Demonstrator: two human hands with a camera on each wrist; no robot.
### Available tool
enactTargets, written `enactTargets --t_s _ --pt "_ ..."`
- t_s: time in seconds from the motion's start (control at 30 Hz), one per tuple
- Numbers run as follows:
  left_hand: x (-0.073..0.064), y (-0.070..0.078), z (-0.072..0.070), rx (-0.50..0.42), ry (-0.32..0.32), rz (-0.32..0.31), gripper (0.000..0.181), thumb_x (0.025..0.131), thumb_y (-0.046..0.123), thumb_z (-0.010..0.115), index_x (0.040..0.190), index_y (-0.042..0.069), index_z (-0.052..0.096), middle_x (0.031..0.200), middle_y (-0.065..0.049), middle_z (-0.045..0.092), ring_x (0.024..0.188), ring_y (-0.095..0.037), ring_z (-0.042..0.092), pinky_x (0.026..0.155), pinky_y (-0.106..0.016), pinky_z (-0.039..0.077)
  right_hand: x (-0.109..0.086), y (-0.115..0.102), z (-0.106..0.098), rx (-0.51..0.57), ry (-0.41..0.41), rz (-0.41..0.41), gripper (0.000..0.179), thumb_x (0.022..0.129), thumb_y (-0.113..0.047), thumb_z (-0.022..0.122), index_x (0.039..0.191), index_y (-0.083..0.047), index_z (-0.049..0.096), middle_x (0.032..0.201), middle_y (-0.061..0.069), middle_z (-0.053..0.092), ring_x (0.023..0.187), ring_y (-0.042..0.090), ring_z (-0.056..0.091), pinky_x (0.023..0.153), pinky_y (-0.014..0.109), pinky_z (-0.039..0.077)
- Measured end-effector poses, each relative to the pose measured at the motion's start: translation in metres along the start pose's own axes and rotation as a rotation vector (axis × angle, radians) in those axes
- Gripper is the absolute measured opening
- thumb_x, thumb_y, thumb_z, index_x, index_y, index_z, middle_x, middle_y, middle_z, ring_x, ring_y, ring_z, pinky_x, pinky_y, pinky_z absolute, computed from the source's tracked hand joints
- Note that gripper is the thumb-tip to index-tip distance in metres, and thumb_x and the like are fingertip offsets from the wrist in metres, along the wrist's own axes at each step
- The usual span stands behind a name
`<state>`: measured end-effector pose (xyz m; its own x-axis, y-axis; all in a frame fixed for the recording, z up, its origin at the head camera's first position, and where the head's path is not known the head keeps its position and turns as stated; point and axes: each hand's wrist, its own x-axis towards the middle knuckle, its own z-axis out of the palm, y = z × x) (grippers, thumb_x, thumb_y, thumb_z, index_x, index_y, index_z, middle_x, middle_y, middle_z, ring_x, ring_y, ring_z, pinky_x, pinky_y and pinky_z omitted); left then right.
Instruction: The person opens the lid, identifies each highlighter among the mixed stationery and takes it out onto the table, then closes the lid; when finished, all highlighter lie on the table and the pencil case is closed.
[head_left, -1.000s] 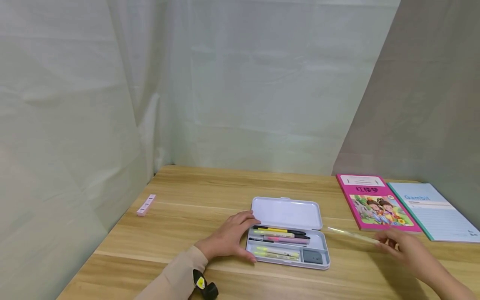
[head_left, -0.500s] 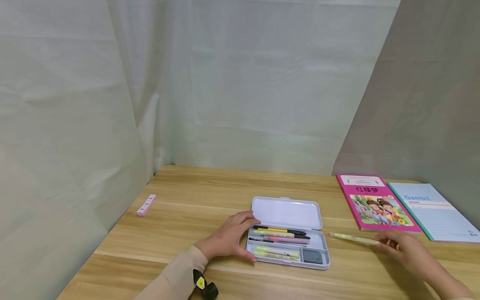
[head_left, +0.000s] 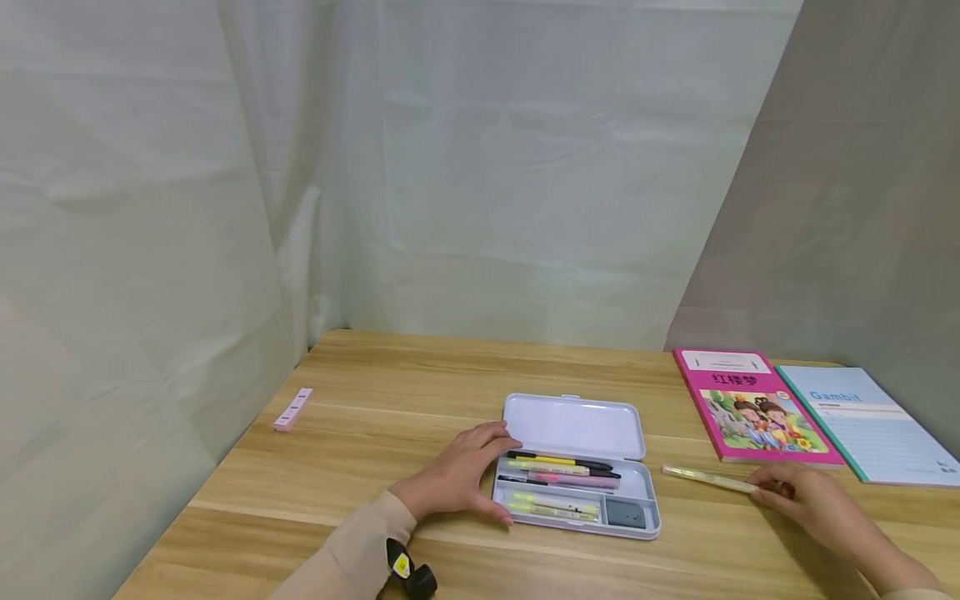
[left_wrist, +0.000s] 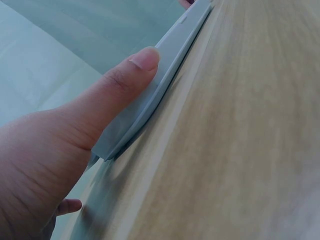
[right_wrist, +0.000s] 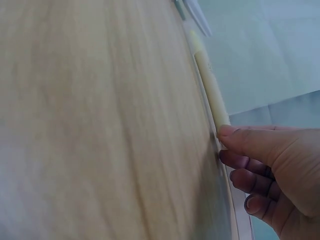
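Note:
My left hand [head_left: 457, 475] holds the left end of an open white pencil case [head_left: 573, 423]. Its thumb lies against the front wall, as the left wrist view shows, and its fingers reach the hinge side. Inside the case are a yellow-and-black pen [head_left: 558, 460], a pink pen [head_left: 577, 480], several pale yellow pens [head_left: 555, 510] and a dark grey eraser [head_left: 625, 513] in the small compartment. Right of the case, my right hand [head_left: 806, 500] pinches one end of a pale yellow pen [head_left: 701, 477] between thumb and forefinger, low over the table. Its other end points toward the case.
A pink picture book [head_left: 757, 408] and a light blue notebook [head_left: 870, 425] lie at the back right of the wooden table [head_left: 405, 375]. A small pink-and-white strip-shaped box [head_left: 292, 409] sits near the left edge. Pale curtains [head_left: 525, 167] enclose the back and sides.
The pale yellow pen has turned and come lower, its far end shifting slightly right and down in the head view. My left hand and the pencil case have stayed put.

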<state>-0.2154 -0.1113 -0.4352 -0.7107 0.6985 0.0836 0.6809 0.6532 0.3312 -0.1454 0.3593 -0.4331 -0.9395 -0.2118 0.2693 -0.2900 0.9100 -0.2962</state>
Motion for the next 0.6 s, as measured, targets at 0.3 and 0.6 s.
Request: enactTargets --t_s 0.3,0.6 --pt "-0.0007 -0.0001 0.0 0.003 0.006 0.009 0.094 0.063 0.068 0.076 0.14 0.022 0.045 0.15 -0.003 0.039 0.143 -0.022 0.031 0.118 -0.046 0.029 0.0001 0.0015 0.002 -0.002 0.002 0.024 0.013 0.076 -0.005 0.076 0.085 -0.013 0.07 0.071 -0.016 0.053 0.062 -0.008 0.033 0.051 0.019 0.034" --pt "-0.001 0.0008 -0.0006 0.005 0.023 0.032 0.095 0.062 0.066 0.078 0.139 0.02 0.046 0.148 -0.004 0.041 0.142 -0.023 0.032 0.116 -0.046 0.03 0.0018 0.0 -0.0027 0.007 -0.079 0.085 0.011 0.079 -0.011 0.075 0.089 -0.013 0.07 0.074 -0.012 0.057 0.064 -0.007 0.035 0.054 0.019 0.037"
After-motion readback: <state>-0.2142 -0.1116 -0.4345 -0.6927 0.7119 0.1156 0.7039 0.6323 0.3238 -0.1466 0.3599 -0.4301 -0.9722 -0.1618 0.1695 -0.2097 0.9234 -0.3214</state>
